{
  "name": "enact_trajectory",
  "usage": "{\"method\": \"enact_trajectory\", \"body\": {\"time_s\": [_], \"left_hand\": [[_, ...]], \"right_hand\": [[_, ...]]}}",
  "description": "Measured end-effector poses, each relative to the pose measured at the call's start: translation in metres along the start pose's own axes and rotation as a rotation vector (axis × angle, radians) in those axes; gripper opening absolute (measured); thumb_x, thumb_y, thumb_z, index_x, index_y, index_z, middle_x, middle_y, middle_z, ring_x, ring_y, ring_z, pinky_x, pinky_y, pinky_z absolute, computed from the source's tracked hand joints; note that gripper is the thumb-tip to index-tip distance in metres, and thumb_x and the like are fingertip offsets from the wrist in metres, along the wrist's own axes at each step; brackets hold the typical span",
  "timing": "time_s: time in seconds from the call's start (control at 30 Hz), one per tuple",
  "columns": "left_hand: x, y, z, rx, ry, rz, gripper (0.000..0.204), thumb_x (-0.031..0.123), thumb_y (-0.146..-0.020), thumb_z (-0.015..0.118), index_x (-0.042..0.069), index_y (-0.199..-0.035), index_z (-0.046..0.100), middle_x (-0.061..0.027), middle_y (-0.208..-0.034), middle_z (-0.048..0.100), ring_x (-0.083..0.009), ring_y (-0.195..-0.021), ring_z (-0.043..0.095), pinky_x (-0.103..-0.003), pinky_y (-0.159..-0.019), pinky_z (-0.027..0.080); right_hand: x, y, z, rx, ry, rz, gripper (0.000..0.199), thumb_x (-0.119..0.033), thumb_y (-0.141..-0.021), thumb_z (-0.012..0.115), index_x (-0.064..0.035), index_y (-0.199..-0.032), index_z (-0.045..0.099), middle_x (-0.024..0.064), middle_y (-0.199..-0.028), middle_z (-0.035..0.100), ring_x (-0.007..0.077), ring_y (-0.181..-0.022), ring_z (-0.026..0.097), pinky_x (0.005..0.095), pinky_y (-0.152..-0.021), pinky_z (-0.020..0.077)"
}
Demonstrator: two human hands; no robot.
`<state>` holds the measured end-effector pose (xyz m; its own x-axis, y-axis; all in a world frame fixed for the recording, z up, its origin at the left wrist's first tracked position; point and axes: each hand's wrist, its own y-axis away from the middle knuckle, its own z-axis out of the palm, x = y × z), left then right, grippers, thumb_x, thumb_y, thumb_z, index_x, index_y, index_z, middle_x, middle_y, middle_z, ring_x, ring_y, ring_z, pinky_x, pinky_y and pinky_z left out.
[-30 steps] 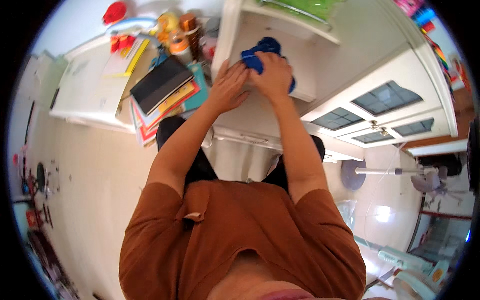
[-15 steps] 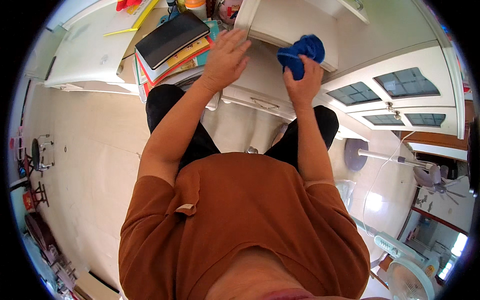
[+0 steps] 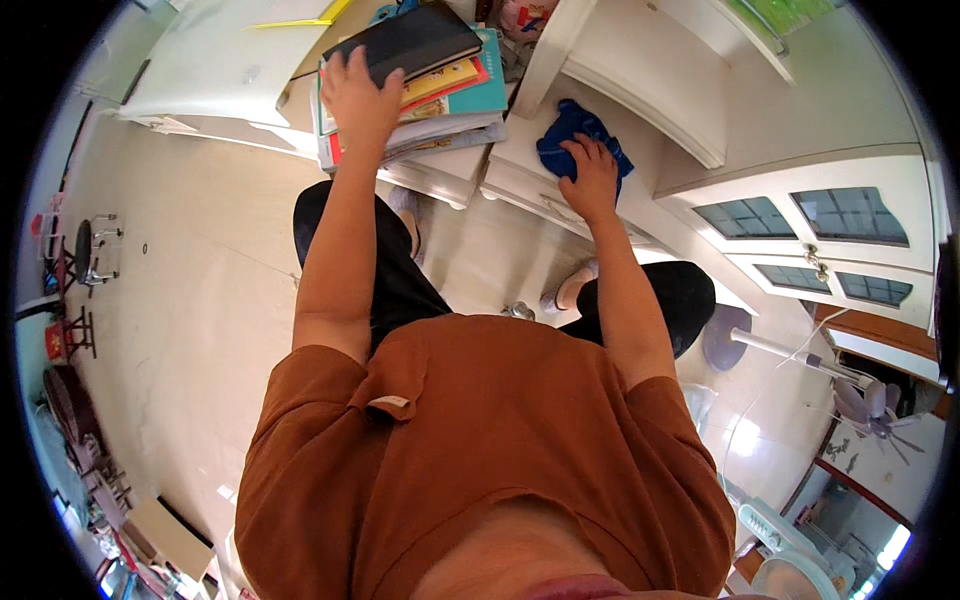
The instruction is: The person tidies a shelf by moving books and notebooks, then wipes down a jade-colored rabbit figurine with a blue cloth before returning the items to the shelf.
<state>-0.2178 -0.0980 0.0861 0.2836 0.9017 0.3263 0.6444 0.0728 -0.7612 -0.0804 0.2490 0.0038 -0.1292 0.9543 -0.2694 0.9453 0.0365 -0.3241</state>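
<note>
My left hand [image 3: 362,105] rests at the near left side of a stack of books. Its fingers are spread, with the tips against a black notebook [image 3: 420,42] on top. Below that notebook lie a yellow-and-red book [image 3: 445,82], a teal book [image 3: 482,92] and some grey papers [image 3: 440,143]. My right hand [image 3: 592,182] has its fingers bent over a crumpled dark blue cloth [image 3: 575,128]. The cloth lies on the white desktop [image 3: 515,160], beneath the raised shelf; part of it is hidden by the hand.
A white shelf unit [image 3: 640,100] stands over the desktop. Glass-panelled cabinet doors [image 3: 850,215] are at the right. Two fans stand right of me, one with a grey base [image 3: 722,338]. A yellow-edged item [image 3: 325,18] lies far left.
My left hand has moved left and onto the book stack. The right hand has brought the blue cloth down from the shelf's edge onto the desktop. The view has shifted.
</note>
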Motion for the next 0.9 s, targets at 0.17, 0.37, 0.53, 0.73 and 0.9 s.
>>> {"method": "enact_trajectory", "body": {"time_s": [0.17, 0.37, 0.53, 0.73, 0.9], "left_hand": [[-0.075, -0.004, 0.028, -0.270, 0.389, -0.588, 0.073, 0.048, -0.075, 0.075, -0.006, -0.120, 0.056, -0.0326, -0.124, 0.055, -0.0473, -0.118, 0.052, -0.050, -0.099, 0.043], [-0.077, -0.004, 0.030, -0.366, 0.312, -0.610, 0.089, 0.058, -0.071, 0.076, -0.008, -0.127, 0.051, -0.0280, -0.125, 0.058, -0.0423, -0.119, 0.055, -0.046, -0.100, 0.044], [-0.071, -0.007, 0.006, -0.461, 0.414, -0.593, 0.084, 0.051, -0.071, 0.080, -0.006, -0.128, 0.055, -0.0285, -0.122, 0.062, -0.0401, -0.113, 0.061, -0.043, -0.096, 0.047], [-0.079, -0.001, 0.000, -0.461, 0.278, -0.494, 0.080, 0.048, -0.070, 0.081, -0.003, -0.127, 0.057, -0.0264, -0.115, 0.065, -0.0396, -0.109, 0.062, -0.045, -0.094, 0.048], [-0.065, 0.013, -0.008, -0.456, 0.170, -0.490, 0.085, 0.050, -0.066, 0.082, -0.002, -0.128, 0.055, -0.0278, -0.116, 0.063, -0.0418, -0.110, 0.060, -0.047, -0.095, 0.047]], "right_hand": [[-0.061, -0.017, -0.026, 0.208, -0.014, -0.034, 0.054, -0.019, -0.072, 0.069, -0.0145, -0.125, 0.059, 0.0123, -0.135, 0.053, 0.0365, -0.126, 0.048, 0.0508, -0.103, 0.0385], [-0.135, -0.036, 0.004, -0.244, -1.163, 0.400, 0.051, -0.020, -0.085, 0.069, -0.0014, -0.130, 0.055, 0.0135, -0.112, 0.067, 0.0262, -0.093, 0.067, 0.0347, -0.078, 0.0534], [-0.175, -0.060, 0.005, -0.415, -1.625, 0.541, 0.055, -0.021, -0.093, 0.064, 0.0050, -0.137, 0.044, 0.0190, -0.121, 0.063, 0.0261, -0.101, 0.066, 0.0356, -0.083, 0.0545], [-0.215, -0.081, 0.030, -0.421, -1.817, 0.748, 0.056, -0.025, -0.093, 0.063, -0.0004, -0.138, 0.041, 0.0185, -0.121, 0.060, 0.0287, -0.105, 0.063, 0.0401, -0.083, 0.0534], [-0.231, -0.080, 0.046, -0.393, -1.809, 0.848, 0.047, -0.033, -0.093, 0.064, -0.0100, -0.129, 0.045, 0.0203, -0.122, 0.058, 0.0339, -0.108, 0.061, 0.0481, -0.088, 0.0513]]}}
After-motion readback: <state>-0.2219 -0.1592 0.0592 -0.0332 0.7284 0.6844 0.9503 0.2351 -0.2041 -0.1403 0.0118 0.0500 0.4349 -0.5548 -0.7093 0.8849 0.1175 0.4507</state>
